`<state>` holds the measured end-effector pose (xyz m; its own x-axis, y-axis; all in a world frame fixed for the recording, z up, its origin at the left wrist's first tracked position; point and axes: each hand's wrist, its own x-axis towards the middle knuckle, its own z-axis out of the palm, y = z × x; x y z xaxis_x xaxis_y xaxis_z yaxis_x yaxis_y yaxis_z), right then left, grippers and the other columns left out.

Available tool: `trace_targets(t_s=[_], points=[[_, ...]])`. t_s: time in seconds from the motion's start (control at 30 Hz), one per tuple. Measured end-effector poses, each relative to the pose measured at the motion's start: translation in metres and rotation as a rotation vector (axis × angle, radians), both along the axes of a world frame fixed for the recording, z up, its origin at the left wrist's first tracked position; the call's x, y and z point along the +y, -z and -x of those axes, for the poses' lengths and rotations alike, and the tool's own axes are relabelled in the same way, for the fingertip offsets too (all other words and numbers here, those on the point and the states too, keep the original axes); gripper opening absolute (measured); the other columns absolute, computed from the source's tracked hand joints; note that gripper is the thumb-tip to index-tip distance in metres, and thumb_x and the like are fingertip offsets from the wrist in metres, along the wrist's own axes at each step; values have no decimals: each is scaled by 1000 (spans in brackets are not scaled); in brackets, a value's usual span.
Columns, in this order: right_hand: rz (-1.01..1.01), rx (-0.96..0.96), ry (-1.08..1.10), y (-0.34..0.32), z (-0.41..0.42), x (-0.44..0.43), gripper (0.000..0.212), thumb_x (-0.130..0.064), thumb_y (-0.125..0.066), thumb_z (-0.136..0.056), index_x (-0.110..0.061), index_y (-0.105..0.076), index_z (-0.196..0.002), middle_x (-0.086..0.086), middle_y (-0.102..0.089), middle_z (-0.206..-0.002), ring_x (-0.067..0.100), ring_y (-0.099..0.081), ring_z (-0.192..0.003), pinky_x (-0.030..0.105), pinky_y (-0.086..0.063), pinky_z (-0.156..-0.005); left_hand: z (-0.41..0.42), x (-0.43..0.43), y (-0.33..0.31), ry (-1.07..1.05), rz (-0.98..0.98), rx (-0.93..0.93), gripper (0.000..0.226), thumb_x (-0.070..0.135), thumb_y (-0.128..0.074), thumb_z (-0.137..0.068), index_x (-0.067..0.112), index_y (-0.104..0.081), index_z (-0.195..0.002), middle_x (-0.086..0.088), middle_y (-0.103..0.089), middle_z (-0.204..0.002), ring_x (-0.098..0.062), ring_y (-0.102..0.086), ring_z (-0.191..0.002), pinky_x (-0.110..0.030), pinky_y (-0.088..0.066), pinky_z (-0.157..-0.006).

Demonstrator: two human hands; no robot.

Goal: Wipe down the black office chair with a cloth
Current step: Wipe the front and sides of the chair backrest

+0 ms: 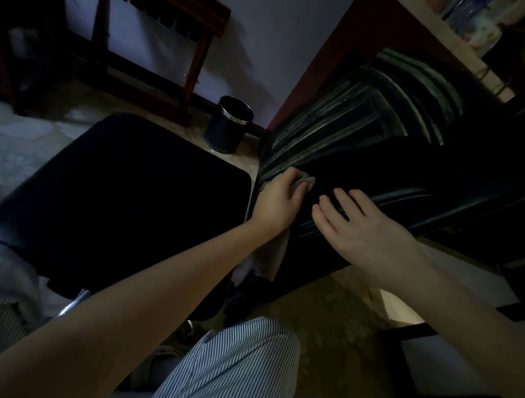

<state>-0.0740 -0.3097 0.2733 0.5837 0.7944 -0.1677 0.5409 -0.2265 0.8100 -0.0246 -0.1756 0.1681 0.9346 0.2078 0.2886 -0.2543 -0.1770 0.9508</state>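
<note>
The left hand (pixel 281 197) is gripping the cloth (pixel 307 181). Its fingers are curling round a bunched part and pressing it on the ribbed backrest (pixel 370 128) of the black office chair (pixel 382 173), just beside the gap to the seat (pixel 114 187). The loose rest of the cloth is hanging down below the wrist. The right hand (pixel 362 235) is lying flat on the backrest near the left one, fingers straight and a little spread, holding nothing. I think it is steadying the back so that it is not giving way under the wiping pressure. The chair is standing between the person's knee (pixel 235 363) and a desk (pixel 345 48), and a small waste bin (pixel 228 124) is sitting on the floor beyond the gap. The room is dim, so the black surfaces are melting together. Where the backrest is ending at the right is hard to make out, the seat is hiding the base and wheels, and the cloth is partly covering the left fingertips. How much is already wiped, I cannot tell.
</note>
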Motion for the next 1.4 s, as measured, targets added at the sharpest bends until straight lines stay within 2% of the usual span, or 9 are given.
trace_targets(t_s=[0.27, 0.4, 0.53, 0.7, 0.87, 1.0, 1.17, 1.3, 1.4], points=[[-37, 2, 2, 6, -2, -2, 77, -9, -85, -54, 8, -55, -122, 29, -59, -118, 46, -57, -107, 53, -44, -93, -22, 30, 14, 104, 237, 383, 33, 26, -61, -90, 4, -59, -115, -13, -65, -112, -23, -61, -103, -33, -48, -92], [-65, -7, 24, 7, 1, 1, 87, -14, -88, -51, 6, -46, -125, 26, -61, -116, 43, -59, -106, 50, -44, -94, -31, 64, 14, 113, 443, 623, 40, 12, -69, -80, 2, -57, -117, -17, -62, -114, -26, -60, -95, -31, -50, -71], [-63, 30, 61, 4, 4, 4, 84, -11, -89, -46, 8, -55, -120, 27, -61, -114, 44, -60, -103, 51, -47, -91, -39, 77, 0, -174, 558, 379, 43, 3, -60, -77, 12, -47, -117, -15, -54, -118, -31, -58, -103, -34, -51, -79], [-36, 28, 96, -1, 10, 9, 82, -11, -89, -44, 6, -60, -118, 27, -62, -114, 44, -60, -103, 50, -48, -91, -31, 60, -12, -97, 925, 271, 42, -1, -56, -85, 20, -37, -116, -6, -52, -105, -22, -57, -93, -39, -53, -80], [-15, 37, 139, -1, 12, 10, 85, -12, -91, -41, 6, -60, -118, 28, -62, -114, 45, -59, -104, 51, -47, -91, -24, 38, 48, -3, 683, 541, 71, 15, -60, -82, 41, -25, -138, -2, -37, -130, -41, -52, -111, -52, -47, -93], [11, 33, 140, -3, 12, 12, 81, -9, -88, -44, 6, -60, -119, 27, -62, -115, 45, -59, -104, 51, -47, -91, -7, 32, 60, 135, 653, 647, 22, 31, -42, -97, 25, -44, -118, -2, -38, -124, -21, -41, -119, -30, -35, -98], [138, -16, 202, 0, 7, 14, 84, -13, -84, -58, 7, -43, -129, 29, -55, -121, 47, -53, -111, 53, -40, -97, -2, 25, 54, 197, 668, 587, 50, 40, -43, -97, 12, -40, -138, 3, -43, -116, -19, -40, -123, -28, -30, -104], [274, 36, 174, 4, 16, 23, 89, -27, -58, -89, -1, 6, -147, 25, -4, -154, 50, -8, -138, 57, -5, -113, 1, 13, 44, 213, 615, 399, 35, 32, -51, -95, 16, -56, -126, -6, -55, -126, -17, -53, -114, -34, -41, -102], [360, 152, 236, 16, 23, 41, 79, -25, -43, -97, -6, 14, -147, 17, 12, -156, 49, 7, -139, 57, 3, -112, 2, 6, 46, 235, 523, 247, 41, 43, -51, -93, 23, -55, -129, -1, -48, -134, -12, -46, -122, -29, -37, -104]])
